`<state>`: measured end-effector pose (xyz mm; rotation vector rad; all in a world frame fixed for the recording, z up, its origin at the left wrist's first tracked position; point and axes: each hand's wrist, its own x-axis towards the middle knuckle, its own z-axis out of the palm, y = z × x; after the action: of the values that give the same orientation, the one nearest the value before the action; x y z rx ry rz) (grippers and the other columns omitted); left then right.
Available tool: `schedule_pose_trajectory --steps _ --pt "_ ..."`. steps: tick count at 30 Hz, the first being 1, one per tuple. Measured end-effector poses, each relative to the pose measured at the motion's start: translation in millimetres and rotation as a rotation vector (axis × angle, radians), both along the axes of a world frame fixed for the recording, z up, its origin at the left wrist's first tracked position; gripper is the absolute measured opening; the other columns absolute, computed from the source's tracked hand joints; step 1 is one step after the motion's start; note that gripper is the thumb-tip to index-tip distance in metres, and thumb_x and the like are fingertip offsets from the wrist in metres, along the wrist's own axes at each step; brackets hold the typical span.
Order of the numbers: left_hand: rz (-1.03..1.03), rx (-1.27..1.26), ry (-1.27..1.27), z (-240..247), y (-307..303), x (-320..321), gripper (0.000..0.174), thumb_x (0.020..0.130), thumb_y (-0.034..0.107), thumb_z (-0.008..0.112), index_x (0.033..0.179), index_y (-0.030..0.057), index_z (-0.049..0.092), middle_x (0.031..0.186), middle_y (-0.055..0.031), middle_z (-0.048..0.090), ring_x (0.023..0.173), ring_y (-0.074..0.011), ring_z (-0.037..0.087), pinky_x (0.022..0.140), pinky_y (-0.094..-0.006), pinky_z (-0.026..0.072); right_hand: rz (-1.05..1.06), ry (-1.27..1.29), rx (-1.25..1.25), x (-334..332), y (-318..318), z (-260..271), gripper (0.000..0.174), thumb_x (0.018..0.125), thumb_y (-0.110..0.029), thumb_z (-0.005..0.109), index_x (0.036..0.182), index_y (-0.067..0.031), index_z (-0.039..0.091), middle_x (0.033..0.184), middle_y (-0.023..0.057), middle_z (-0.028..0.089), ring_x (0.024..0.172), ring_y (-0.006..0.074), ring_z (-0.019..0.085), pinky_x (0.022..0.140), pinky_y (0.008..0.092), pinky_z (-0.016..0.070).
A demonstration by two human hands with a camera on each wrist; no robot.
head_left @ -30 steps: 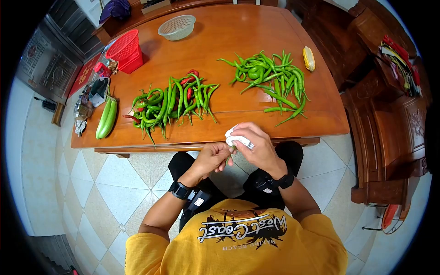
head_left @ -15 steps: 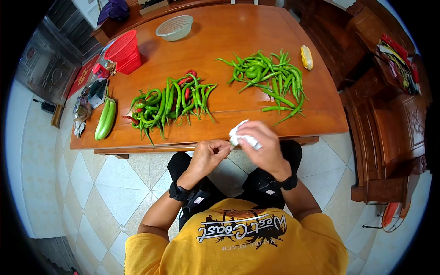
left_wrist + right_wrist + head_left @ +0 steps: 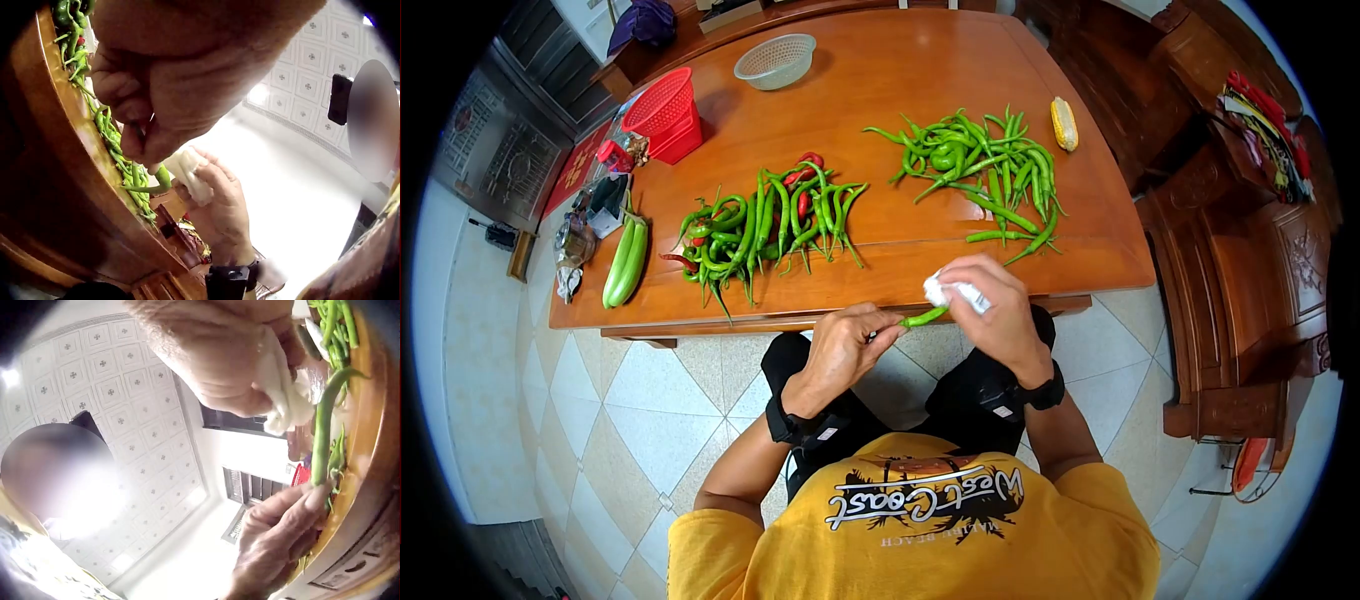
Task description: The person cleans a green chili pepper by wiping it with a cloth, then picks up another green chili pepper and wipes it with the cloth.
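Over my lap, just off the table's near edge, my left hand (image 3: 838,345) pinches one end of a green chili pepper (image 3: 924,318) between thumb and fingers. The pepper points across toward my right hand (image 3: 998,320), which grips a crumpled white cloth (image 3: 970,296). In the right wrist view the whole pepper (image 3: 323,428) shows, its curved thin tip free and the cloth (image 3: 284,394) close beside it. From the left wrist view, the cloth (image 3: 190,175) sits between the right thumb and fingers, near the pepper's bend.
On the wooden table (image 3: 850,90) lie a left heap of green and red chilies (image 3: 765,225) and a right heap of green ones (image 3: 990,170). Light-green eggplants (image 3: 627,262), a red basket (image 3: 668,115), a pale colander (image 3: 776,62) and a corn cob (image 3: 1064,124) stand around them.
My right hand has moved right with the white cloth, away from my left hand. More of the pepper now shows between the hands, where the cloth and fingers covered it before.
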<state>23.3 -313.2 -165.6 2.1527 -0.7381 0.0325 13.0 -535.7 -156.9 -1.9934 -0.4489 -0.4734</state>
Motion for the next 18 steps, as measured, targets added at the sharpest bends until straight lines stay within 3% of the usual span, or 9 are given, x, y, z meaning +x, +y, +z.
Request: schedule_pose_trajectory --steps 3,10,16,18 --pt "0.008 0.015 -0.046 0 -1 1 0.013 0.081 0.009 0.074 0.091 0.0016 0.074 0.075 -0.0139 0.065 0.063 -0.0323 0.063 0.056 -0.0373 0.0482 0.132 -0.009 -0.055 -1 4 -3 0.017 0.078 0.002 0.066 0.095 -0.0007 0.066 0.098 0.0151 0.064 0.093 0.0334 0.062 0.081 0.0384 0.0499" --pt "0.026 0.05 -0.067 -2 9 2 0.013 0.08 0.009 0.075 0.091 0.0026 0.074 0.075 -0.0137 0.065 0.063 -0.0323 0.063 0.056 -0.0371 0.0481 -0.099 -0.04 -0.187 20 -25 -31 0.015 0.079 0.002 0.066 0.093 -0.0004 0.066 0.097 0.0151 0.064 0.094 0.0344 0.061 0.081 0.04 0.0497" --pt "0.14 -0.022 -0.029 0 25 15 0.013 0.082 0.01 0.075 0.092 0.0006 0.074 0.073 -0.014 0.065 0.059 -0.0276 0.062 0.055 -0.0351 0.0471 -0.315 -0.029 -0.157 33 -46 -33 0.025 0.078 0.004 0.066 0.102 0.0001 0.064 0.109 0.0186 0.06 0.104 0.0376 0.059 0.092 0.0414 0.0475" --pt "0.208 -0.022 -0.133 7 33 26 0.013 0.082 0.01 0.075 0.09 0.0 0.073 0.072 -0.014 0.065 0.059 -0.0255 0.062 0.055 -0.0345 0.0471 -0.381 -0.053 -0.203 41 -56 -39 0.027 0.078 0.004 0.066 0.105 0.0002 0.063 0.111 0.0199 0.059 0.108 0.0387 0.058 0.095 0.0414 0.047"
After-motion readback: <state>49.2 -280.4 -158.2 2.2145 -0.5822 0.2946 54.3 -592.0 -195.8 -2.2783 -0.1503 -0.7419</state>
